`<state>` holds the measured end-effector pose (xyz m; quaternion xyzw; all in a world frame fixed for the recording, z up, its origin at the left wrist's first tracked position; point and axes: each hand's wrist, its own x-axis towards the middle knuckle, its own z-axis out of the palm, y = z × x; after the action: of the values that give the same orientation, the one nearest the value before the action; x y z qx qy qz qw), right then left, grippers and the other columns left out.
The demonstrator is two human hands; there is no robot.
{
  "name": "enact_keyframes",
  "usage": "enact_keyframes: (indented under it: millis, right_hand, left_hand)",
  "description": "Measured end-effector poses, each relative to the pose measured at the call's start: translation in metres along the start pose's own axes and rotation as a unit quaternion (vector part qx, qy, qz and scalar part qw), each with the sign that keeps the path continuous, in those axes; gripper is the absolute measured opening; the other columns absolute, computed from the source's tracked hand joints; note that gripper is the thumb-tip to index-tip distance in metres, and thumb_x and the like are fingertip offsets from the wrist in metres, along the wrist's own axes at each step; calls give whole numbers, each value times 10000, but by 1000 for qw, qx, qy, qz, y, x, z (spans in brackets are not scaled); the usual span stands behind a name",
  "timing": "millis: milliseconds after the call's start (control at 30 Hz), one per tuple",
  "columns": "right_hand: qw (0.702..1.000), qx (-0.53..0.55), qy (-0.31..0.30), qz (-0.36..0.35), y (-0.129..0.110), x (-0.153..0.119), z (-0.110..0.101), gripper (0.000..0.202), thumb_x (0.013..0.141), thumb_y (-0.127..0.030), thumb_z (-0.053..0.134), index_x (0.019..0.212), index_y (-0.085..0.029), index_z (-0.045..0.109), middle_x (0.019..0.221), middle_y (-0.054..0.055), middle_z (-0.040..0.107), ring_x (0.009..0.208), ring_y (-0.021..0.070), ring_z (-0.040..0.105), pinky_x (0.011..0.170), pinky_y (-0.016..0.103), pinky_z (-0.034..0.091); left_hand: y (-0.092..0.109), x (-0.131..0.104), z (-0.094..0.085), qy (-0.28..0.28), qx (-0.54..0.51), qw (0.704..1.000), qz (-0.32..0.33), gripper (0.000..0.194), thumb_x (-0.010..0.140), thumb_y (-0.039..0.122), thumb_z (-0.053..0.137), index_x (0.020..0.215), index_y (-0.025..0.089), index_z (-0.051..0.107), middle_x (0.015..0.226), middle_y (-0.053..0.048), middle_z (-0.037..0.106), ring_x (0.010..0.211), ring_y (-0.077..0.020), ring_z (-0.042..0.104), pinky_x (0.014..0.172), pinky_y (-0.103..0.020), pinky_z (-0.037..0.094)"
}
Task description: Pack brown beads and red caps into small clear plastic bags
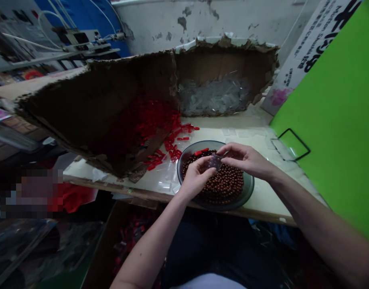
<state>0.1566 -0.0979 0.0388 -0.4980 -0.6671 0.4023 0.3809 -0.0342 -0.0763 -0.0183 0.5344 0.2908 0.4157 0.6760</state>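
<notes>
Over a round bowl of glossy brown beads, both my hands meet at a small clear plastic case with dark round beads showing through it. My left hand pinches its left side between thumb and fingers. On the other side, the thumb and fingertips of my right hand close on its upper right edge. Red plastic pieces rest on the beads at the bowl's back, just behind my fingers.
A torn cardboard box behind holds a heap of red pieces and clear plastic pieces. Red pieces spill onto the table. A green panel with a black wire handle stands right. Below left is a carton.
</notes>
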Motion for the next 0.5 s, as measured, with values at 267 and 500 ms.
enact_keyframes:
  millis: [267, 500]
  right_hand:
    - [985, -162, -62, -9, -8, 5, -5, 150, 771, -304, 643, 867, -198, 596, 716, -13, 638, 640, 123, 581, 611, 244, 450]
    - [967, -252, -40, 5, 4, 1, -13, 178, 793, -342, 630, 905, -205, 637, 822, 21, 687, 698, 149, 617, 648, 262, 466]
  left_hand:
    - [6, -1, -11, -12, 150, 987, 64, 331, 765, 164, 628, 1095, 177, 663, 1136, -88, 678, 1067, -220, 609, 992, -367, 437]
    - [6, -1, -17, 13, 5, 1000, -27, 371, 727, 220, 687, 1094, 173, 652, 1040, -71, 701, 829, -161, 654, 787, -300, 526]
